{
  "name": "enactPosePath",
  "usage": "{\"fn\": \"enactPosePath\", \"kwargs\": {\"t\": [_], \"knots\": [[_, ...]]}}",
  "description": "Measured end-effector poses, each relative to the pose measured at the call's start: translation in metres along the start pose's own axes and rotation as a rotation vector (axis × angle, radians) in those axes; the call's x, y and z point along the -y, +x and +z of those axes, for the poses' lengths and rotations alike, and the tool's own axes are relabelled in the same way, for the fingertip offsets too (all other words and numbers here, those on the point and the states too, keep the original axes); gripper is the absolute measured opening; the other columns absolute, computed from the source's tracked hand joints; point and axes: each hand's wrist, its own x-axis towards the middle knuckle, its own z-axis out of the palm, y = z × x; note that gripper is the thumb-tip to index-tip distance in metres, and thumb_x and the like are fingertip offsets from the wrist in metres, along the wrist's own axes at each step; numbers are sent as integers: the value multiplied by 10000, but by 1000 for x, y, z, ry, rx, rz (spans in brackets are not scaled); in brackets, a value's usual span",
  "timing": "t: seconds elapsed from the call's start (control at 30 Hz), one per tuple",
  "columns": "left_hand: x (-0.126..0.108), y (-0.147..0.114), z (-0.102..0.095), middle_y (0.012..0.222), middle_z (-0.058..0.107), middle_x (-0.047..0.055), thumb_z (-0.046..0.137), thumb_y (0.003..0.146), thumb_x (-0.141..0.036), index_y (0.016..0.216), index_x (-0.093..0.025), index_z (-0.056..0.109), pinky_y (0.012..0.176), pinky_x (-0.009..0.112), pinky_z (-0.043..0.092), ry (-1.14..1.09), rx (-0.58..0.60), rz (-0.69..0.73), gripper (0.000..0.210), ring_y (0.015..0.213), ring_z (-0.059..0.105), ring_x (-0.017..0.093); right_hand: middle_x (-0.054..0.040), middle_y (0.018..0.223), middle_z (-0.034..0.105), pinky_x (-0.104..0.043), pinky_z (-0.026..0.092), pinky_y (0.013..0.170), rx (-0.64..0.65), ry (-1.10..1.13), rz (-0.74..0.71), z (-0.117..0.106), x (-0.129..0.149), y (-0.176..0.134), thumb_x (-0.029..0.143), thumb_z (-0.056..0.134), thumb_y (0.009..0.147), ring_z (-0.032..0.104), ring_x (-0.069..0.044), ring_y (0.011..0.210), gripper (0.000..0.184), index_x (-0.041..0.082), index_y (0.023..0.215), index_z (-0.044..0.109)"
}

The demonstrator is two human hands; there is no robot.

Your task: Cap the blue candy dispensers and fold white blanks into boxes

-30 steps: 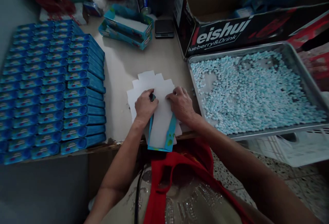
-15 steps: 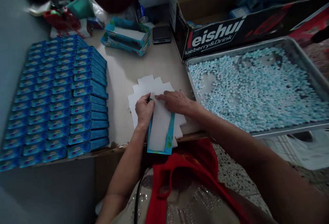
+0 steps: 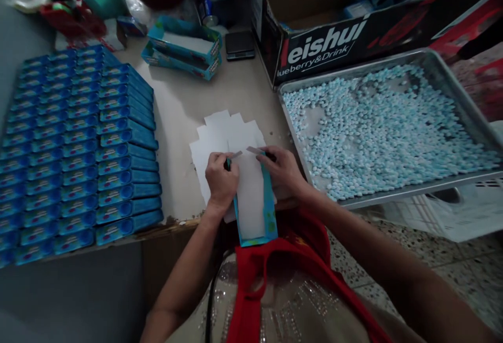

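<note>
A small blue carton [image 3: 251, 204], its white inside facing up, lies lengthwise toward my body at the table's front edge. My left hand [image 3: 222, 180] pinches the carton's far left corner, with a small flap standing up by the thumb. At the far right corner my right hand [image 3: 283, 171] grips the opposite small flap between thumb and fingers. Beneath the carton's far end is a fanned pile of flat white card blanks [image 3: 218, 128]. Fingers partly hide both far corners.
Rows of blue cartons [image 3: 82, 149] are stacked at left. A metal tray [image 3: 353, 202] of pale blue and white candies lies at right, before a large black cardboard box [image 3: 322, 52]. Farther back are two open blue cartons [image 3: 183, 46] and a dark flat device [image 3: 240, 45].
My right hand has moved from the carton's middle far end to its right corner. Both small flaps now stand up between my hands. The view has shifted slightly.
</note>
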Motion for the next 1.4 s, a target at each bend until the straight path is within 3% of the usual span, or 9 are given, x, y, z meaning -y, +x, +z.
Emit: {"fn": "enactPosePath", "kwargs": {"t": [0.2,0.4,0.5,0.63,0.83,0.93,1.07,1.27,1.4], "knots": [[1,-29,-8,1289,669,110,577,828,-72,967,-215,725,1092,405,540,-95,3,-25,249,1275,641,238,-116,1144,689,-340,515,931,31,-141,-59,12,7,-23,305,431,1055,657,-223,1036,345,192,1158,740],[4,-21,-12,1147,690,83,510,813,-45,967,-214,717,1087,381,526,-151,42,-30,308,1188,657,224,-120,1097,685,-338,497,897,100,-251,-109,14,16,-10,252,373,1062,651,-232,997,354,182,1121,715],[1,-19,-7,1172,668,82,474,800,-30,1143,-224,669,1084,375,517,-157,-19,-17,440,1189,625,218,-127,1134,705,-350,485,887,55,-249,-108,18,23,-6,202,349,1039,657,-248,1029,392,202,1326,616],[-2,-20,1,1185,651,78,475,816,-38,1413,-237,467,1000,358,544,-180,-122,-75,630,1059,630,196,-99,1049,729,-349,474,803,8,-263,61,23,26,-2,237,414,1003,681,-257,969,463,207,1462,463],[8,-21,-7,977,719,66,558,916,-108,997,-219,700,947,385,541,2,-116,156,198,1005,656,237,-108,1133,769,-372,528,889,73,-229,-5,11,25,-5,248,522,979,712,-262,1020,343,210,1291,660],[18,-27,-19,1095,766,97,664,972,-303,1143,-214,755,974,402,551,89,-61,363,213,1049,691,257,-133,1235,754,-390,537,981,218,-160,-113,-11,23,-3,192,534,952,706,-261,1090,394,166,1314,689],[28,-37,-29,1343,718,145,557,1049,-352,1309,-198,734,1067,438,546,68,19,491,350,1222,670,268,-109,1290,728,-337,576,883,483,-30,-195,-35,21,14,218,482,1003,708,-214,1040,377,198,1295,718],[26,-7,-38,1054,796,68,699,947,-283,1102,-236,820,903,373,611,-89,202,261,202,956,738,217,-104,1134,776,-322,503,890,503,-454,-239,-25,45,45,290,688,933,701,-229,1010,273,179,1164,782],[22,28,-38,915,799,43,842,768,-212,1097,-229,821,788,334,593,-13,352,182,330,815,732,212,-124,1088,785,-336,465,846,628,-748,-380,-17,62,56,264,653,924,696,-262,1003,239,174,1082,809]]}}
